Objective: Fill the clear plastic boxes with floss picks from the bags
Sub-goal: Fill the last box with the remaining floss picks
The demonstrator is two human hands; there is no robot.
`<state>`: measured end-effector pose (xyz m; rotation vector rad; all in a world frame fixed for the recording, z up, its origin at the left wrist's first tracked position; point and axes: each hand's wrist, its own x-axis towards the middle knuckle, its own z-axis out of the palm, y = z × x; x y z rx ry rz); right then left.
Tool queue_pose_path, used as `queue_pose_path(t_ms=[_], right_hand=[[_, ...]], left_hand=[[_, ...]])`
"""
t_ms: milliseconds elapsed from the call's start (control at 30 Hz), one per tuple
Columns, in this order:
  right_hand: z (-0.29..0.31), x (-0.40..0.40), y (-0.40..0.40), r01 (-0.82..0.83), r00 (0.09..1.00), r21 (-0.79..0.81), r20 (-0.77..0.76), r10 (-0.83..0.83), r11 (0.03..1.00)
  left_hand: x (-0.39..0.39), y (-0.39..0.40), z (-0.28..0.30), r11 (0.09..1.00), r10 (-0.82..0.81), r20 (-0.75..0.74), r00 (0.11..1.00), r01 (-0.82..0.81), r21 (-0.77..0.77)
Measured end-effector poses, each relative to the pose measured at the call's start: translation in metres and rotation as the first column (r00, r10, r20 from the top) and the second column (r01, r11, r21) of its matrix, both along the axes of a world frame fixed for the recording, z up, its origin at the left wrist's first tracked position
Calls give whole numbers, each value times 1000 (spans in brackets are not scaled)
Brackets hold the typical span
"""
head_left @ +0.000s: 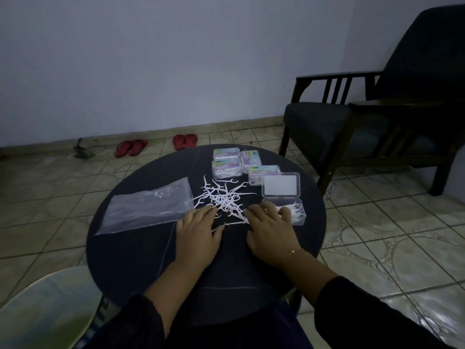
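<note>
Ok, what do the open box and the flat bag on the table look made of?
Open box: seemingly rigid clear plastic; the floss picks inside show through its walls, and its edges hold straight. Bag: thin, glossy plastic film, likely soft; it lies flat and wrinkled with the dark table showing through.

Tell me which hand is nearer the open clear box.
Right. The right hand reaches the open clear box; the left hand lies beyond the floss pick pile.
</note>
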<state>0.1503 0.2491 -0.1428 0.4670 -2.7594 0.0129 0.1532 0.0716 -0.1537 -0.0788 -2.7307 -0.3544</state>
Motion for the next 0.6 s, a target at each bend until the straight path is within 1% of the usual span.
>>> queue_pose_path(t_ms=[67,167,333,433,600], right_hand=[[5,-5,-12,-33,996,19,81,31,999],[13,-15,-28,-14,994,56,113,8,998],[23,-36,-43,41,963,190,255,-90,981],[27,-39,-43,16,966,253,246,-80,967],[26,-31,-43,24,969,206,238,-73,978]], left_hand=[[-1,1,0,1000,24,43,999,-23,-13],[-4,2,-2,997,60,99,993,-56,-46],[-3,-1,-3,998,54,79,995,-53,-21],[-2,-2,0,998,47,67,997,-50,49],[-3,-2,2,994,32,54,998,-38,103]])
